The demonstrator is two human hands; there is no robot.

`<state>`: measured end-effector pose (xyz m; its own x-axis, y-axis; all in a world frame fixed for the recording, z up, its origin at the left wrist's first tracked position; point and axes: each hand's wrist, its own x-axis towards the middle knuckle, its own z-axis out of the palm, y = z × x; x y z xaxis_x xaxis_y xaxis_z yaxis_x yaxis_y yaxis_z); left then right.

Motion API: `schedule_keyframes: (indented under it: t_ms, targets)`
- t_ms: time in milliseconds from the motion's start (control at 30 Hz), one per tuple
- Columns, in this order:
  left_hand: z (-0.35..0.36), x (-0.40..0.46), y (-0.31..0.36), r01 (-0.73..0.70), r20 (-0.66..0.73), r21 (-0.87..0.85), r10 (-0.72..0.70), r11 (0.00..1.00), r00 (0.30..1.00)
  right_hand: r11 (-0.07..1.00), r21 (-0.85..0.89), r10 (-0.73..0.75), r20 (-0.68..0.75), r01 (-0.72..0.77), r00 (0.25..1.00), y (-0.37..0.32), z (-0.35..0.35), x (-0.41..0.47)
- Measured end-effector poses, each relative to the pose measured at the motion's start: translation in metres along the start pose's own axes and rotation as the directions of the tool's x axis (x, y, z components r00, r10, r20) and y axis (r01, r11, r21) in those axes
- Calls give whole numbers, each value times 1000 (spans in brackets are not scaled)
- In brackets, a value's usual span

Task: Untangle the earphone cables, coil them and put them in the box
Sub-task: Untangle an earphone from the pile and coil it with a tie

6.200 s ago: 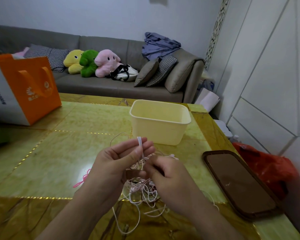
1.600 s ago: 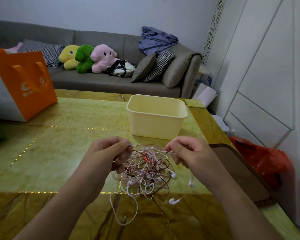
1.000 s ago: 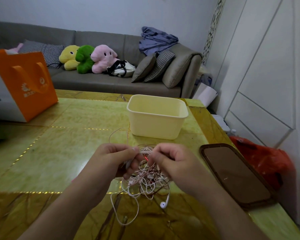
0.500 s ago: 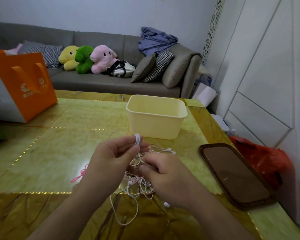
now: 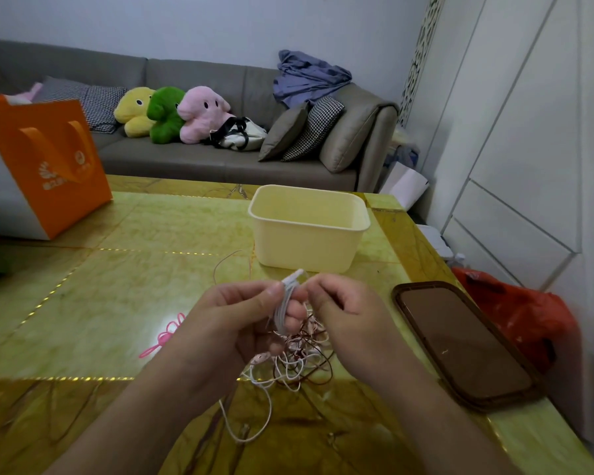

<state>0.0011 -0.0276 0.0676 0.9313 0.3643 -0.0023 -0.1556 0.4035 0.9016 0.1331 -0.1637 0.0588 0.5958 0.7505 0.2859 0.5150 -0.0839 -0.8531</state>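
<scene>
Before the box (image 5: 308, 231), both hands — left (image 5: 234, 323), right (image 5: 348, 317) — apparently pinch white cable (image 5: 282, 303).

Clearance around the work area on the glossy yellow-green table (image 5: 124, 286)

Open tabletop lies left of centre. The pale yellow plastic box (image 5: 307, 231) stands ahead, its top open; a brown oval tray (image 5: 460, 341) blocks the right edge, an orange paper bag (image 5: 45, 166) the far left corner.

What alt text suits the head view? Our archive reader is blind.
Two hands work at tangled earphone cables over a green-gold table: the left hand pinches a folded white cable bundle, the right hand beside it. A yellow box stands behind.
</scene>
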Motion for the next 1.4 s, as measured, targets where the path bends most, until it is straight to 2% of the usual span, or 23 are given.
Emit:
schedule_keyframes:
  t_ms: [167,267,333,433,500,567,767,867,967,1167,1300,1400]
  targets:
    - [0,2,3,-88,-149,-84,75,993,986,999,-48,8,137,-1,991,1,17,-4]
    - [3,1,1,-125,-176,-61,112,990,978,974,-225,15,182,27,983,-3,25,-6]
    - [3,2,0,-145,-202,44,151,988,968,948,-315,13,204,53,979,-4,27,-9]
    - [-1,3,-1,-128,-234,327,211,936,949,924,-370,-29,192,100,981,-8,28,-11]
    - [-6,4,-5,-100,-191,499,221,861,956,916,-375,-92,158,146,983,-11,26,-12]
    - [-6,3,-7,-86,-130,598,203,797,970,920,-354,-139,114,171,984,-12,23,-12]
    - [-3,3,2,-54,-28,579,86,814,996,865,-421,-306,-8,274,952,-9,25,-14]
    - [-2,1,6,-32,4,566,36,824,999,855,-433,-336,-47,284,941,-9,27,-15]
    - [-3,-2,8,-32,35,583,14,812,999,878,-399,-316,-74,263,946,-10,28,-15]
    - [-9,-1,5,-119,95,730,72,673,993,926,-305,-281,-161,223,946,-14,27,-17]
    - [-12,0,2,-79,68,715,43,695,997,935,-310,-228,-153,173,962,-12,24,-13]
    - [-13,1,1,-10,28,650,-12,760,1000,977,-185,-123,-87,105,989,-12,19,-10]
